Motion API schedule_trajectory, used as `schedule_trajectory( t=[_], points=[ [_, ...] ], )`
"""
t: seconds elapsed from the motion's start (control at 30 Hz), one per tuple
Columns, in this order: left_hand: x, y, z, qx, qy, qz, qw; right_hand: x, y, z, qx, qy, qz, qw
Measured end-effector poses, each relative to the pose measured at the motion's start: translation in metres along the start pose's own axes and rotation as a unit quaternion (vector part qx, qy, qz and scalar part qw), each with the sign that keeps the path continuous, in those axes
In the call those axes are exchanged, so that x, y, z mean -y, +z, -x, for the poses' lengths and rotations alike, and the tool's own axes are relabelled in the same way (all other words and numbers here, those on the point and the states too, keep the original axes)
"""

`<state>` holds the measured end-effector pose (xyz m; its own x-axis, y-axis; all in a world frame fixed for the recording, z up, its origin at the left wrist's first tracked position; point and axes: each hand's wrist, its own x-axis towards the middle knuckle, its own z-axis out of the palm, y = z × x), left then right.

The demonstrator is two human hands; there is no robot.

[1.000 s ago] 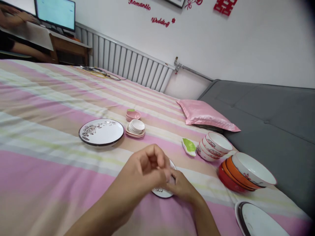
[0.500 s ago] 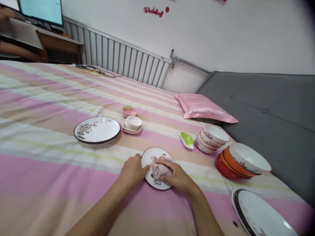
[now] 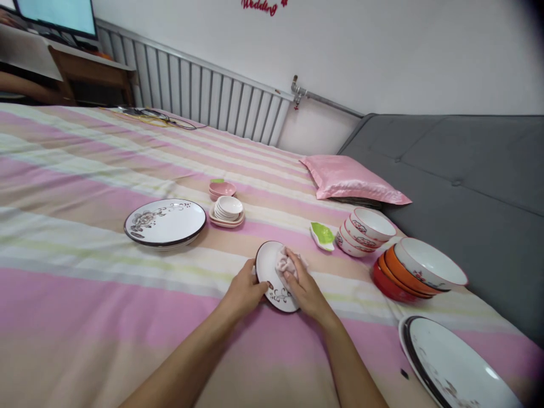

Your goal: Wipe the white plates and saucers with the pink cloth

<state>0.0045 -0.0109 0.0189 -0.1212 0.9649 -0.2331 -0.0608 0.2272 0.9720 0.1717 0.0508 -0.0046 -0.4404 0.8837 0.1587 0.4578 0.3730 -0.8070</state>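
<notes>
Pale cloth (image 3: 282,262) is bunched in the grip of the right hand (image 3: 304,285) against a small plate (image 3: 266,262), pinched at its left edge by the left hand (image 3: 245,288) over the striped bedspread (image 3: 106,317), with a large plate (image 3: 170,222) farther left and stacked bowls (image 3: 431,263) near a pink pillow (image 3: 352,177) to the right.

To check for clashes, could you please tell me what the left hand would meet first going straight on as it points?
The left hand would first meet the small plate, whose rim it holds; beyond, roughly in line, come the cloth and the right hand, though depth is unclear.
</notes>
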Motion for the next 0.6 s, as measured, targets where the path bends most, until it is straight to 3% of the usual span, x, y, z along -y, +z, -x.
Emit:
schedule_trajectory(
  t=[0.1,0.23,0.33,0.47,0.6],
  points=[
    [0.000,0.007,0.001,0.039,0.016,0.086,0.995,-0.002,0.002,-0.002,-0.040,0.002,-0.006,0.999],
    [-0.003,0.011,0.004,0.065,0.085,0.077,0.991,-0.002,0.001,-0.005,-0.123,0.005,-0.027,0.992],
    [-0.008,0.012,0.010,0.087,0.164,0.001,0.983,0.002,-0.005,-0.007,-0.220,-0.010,-0.054,0.974],
    [-0.016,0.011,0.020,0.085,0.251,-0.143,0.953,0.016,-0.016,-0.005,-0.353,-0.066,-0.076,0.930],
    [-0.021,0.012,0.025,0.069,0.279,-0.261,0.922,0.033,-0.024,0.003,-0.400,-0.109,-0.069,0.907]
  ],
)
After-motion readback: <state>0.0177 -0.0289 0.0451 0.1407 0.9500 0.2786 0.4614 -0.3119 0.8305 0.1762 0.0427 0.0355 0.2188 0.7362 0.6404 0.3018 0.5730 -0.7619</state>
